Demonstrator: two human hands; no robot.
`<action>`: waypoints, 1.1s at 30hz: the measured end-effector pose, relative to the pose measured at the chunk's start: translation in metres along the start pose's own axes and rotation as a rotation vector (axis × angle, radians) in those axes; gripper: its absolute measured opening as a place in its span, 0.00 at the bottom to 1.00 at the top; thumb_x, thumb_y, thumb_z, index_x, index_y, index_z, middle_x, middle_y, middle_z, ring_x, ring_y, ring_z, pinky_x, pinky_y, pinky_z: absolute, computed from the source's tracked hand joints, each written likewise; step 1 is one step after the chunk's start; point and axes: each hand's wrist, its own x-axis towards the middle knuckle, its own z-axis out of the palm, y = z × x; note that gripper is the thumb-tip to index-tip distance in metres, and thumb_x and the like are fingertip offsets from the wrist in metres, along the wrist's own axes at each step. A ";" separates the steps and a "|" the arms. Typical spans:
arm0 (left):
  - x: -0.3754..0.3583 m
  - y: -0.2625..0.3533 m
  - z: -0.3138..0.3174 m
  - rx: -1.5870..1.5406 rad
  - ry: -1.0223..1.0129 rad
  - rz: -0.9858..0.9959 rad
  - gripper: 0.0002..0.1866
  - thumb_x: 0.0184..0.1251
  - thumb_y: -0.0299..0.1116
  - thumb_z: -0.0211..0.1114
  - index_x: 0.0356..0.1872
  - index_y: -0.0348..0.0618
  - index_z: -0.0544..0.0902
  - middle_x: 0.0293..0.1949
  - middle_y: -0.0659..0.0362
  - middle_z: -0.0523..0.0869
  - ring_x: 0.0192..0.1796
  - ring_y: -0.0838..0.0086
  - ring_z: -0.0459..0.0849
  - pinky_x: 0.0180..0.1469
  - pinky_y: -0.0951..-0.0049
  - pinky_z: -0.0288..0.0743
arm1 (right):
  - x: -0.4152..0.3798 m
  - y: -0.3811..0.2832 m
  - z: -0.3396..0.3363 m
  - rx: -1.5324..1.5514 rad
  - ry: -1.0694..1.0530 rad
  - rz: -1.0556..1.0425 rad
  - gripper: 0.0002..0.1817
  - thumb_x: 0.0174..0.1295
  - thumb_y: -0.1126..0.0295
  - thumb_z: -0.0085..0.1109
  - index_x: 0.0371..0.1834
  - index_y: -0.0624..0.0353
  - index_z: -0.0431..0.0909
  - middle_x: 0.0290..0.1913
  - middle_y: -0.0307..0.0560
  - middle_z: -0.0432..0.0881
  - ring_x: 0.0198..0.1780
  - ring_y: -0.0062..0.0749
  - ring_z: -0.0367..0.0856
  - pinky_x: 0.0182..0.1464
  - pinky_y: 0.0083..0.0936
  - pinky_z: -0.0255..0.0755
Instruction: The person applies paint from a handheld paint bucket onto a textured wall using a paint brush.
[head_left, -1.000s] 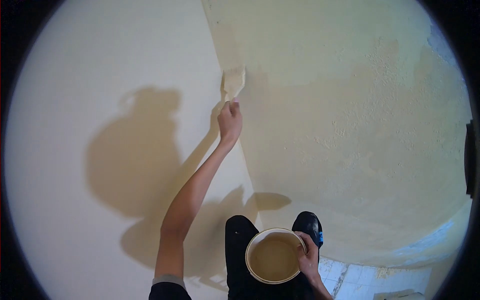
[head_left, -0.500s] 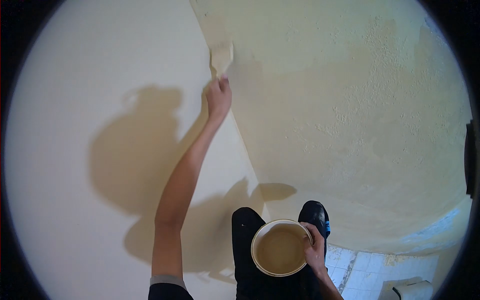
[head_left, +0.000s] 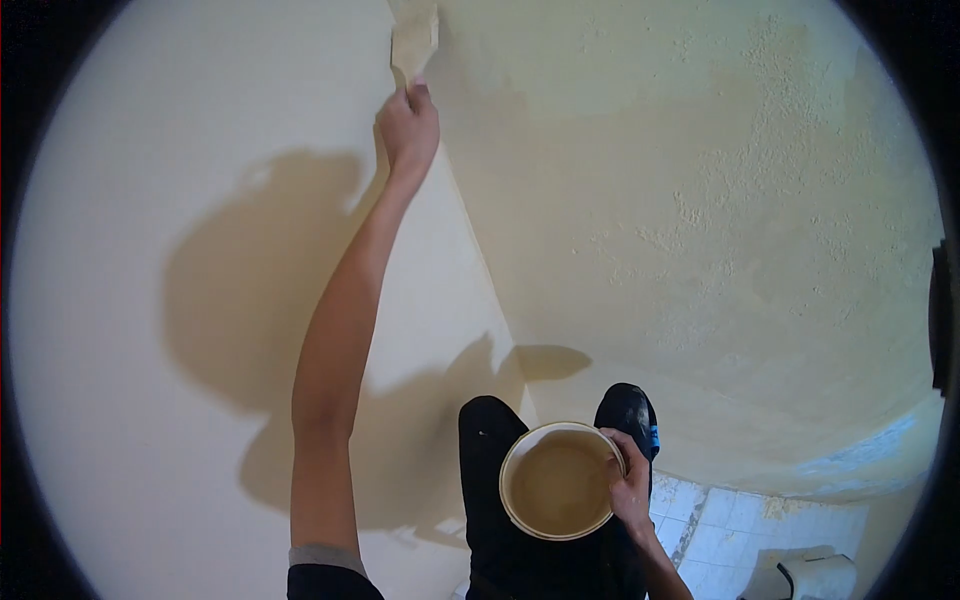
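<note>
My left hand (head_left: 410,125) grips the handle of a wide paintbrush (head_left: 414,40), whose bristles lie against the wall at the corner near the top of the view. Low in the middle, my right hand (head_left: 628,485) holds the rim of a round bucket (head_left: 560,485), with the thumb over the inner edge. Beige-brown liquid fills part of the bucket, which is above my dark-trousered legs. A smooth pale wall (head_left: 130,300) is on the left of the corner, and a yellowish wall (head_left: 600,180) with rough, blistered patches is on the right.
White floor tiles (head_left: 730,525) show at the lower right, with a whitish object (head_left: 822,578) on them. A dark object (head_left: 939,320) stands at the far right edge. Shadows of my head, arm and bucket fall across the left wall.
My left hand and the brush have moved up and slightly left along the corner. The bucket in my right hand appears slightly higher in view.
</note>
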 end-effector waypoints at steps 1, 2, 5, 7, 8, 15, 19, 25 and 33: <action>0.006 0.000 0.001 0.040 -0.028 -0.014 0.25 0.73 0.46 0.49 0.29 0.30 0.78 0.28 0.38 0.81 0.35 0.41 0.79 0.38 0.49 0.69 | 0.000 -0.002 0.000 -0.003 0.000 0.004 0.16 0.64 0.81 0.43 0.54 0.68 0.73 0.48 0.51 0.81 0.53 0.30 0.78 0.59 0.25 0.67; 0.008 -0.001 0.002 0.079 -0.056 -0.025 0.25 0.73 0.46 0.50 0.29 0.30 0.79 0.28 0.38 0.81 0.35 0.41 0.80 0.38 0.49 0.69 | 0.000 -0.005 0.001 -0.020 0.005 0.009 0.16 0.64 0.81 0.43 0.54 0.67 0.73 0.48 0.51 0.81 0.54 0.30 0.78 0.59 0.25 0.67; -0.035 -0.034 0.018 0.167 -0.074 0.010 0.24 0.72 0.45 0.51 0.29 0.30 0.78 0.28 0.38 0.81 0.36 0.41 0.80 0.39 0.49 0.70 | 0.000 -0.004 0.000 -0.031 0.015 0.022 0.16 0.64 0.82 0.44 0.54 0.67 0.73 0.48 0.50 0.81 0.54 0.29 0.77 0.59 0.25 0.67; -0.089 -0.048 0.019 0.139 -0.131 -0.034 0.22 0.72 0.44 0.51 0.29 0.31 0.78 0.28 0.38 0.81 0.36 0.40 0.80 0.39 0.48 0.70 | 0.001 0.001 0.000 -0.021 0.014 0.031 0.17 0.64 0.82 0.44 0.54 0.67 0.73 0.48 0.50 0.81 0.54 0.29 0.77 0.59 0.24 0.66; -0.114 -0.057 0.018 0.146 -0.237 -0.124 0.22 0.73 0.43 0.51 0.31 0.31 0.77 0.27 0.37 0.80 0.35 0.40 0.79 0.39 0.48 0.70 | 0.002 0.004 0.000 0.009 -0.001 0.025 0.17 0.63 0.82 0.44 0.55 0.66 0.73 0.48 0.50 0.81 0.54 0.29 0.77 0.59 0.24 0.66; -0.155 -0.043 -0.006 0.014 -0.198 -0.225 0.21 0.74 0.43 0.50 0.35 0.31 0.76 0.24 0.40 0.78 0.31 0.44 0.79 0.34 0.51 0.68 | 0.003 -0.002 -0.003 -0.010 -0.034 0.020 0.16 0.64 0.80 0.43 0.54 0.68 0.72 0.48 0.50 0.80 0.54 0.29 0.77 0.60 0.25 0.66; -0.054 -0.021 -0.003 0.035 -0.028 -0.014 0.21 0.73 0.43 0.52 0.36 0.30 0.78 0.26 0.38 0.80 0.33 0.41 0.79 0.35 0.50 0.69 | 0.005 -0.006 0.001 -0.008 -0.039 0.031 0.17 0.62 0.81 0.42 0.54 0.68 0.72 0.48 0.50 0.80 0.54 0.31 0.77 0.60 0.25 0.66; 0.025 -0.018 0.011 0.116 0.014 0.078 0.28 0.71 0.51 0.50 0.28 0.32 0.80 0.27 0.38 0.82 0.36 0.40 0.80 0.39 0.49 0.71 | 0.005 -0.008 0.002 -0.066 -0.009 0.016 0.17 0.63 0.80 0.44 0.55 0.67 0.73 0.49 0.49 0.80 0.54 0.30 0.77 0.60 0.25 0.66; -0.216 -0.114 -0.001 0.237 -0.443 -0.236 0.20 0.70 0.45 0.56 0.30 0.34 0.76 0.25 0.39 0.79 0.31 0.44 0.79 0.33 0.48 0.69 | 0.005 0.004 -0.001 0.038 -0.034 0.018 0.17 0.63 0.82 0.42 0.54 0.66 0.73 0.48 0.49 0.80 0.54 0.29 0.77 0.59 0.25 0.67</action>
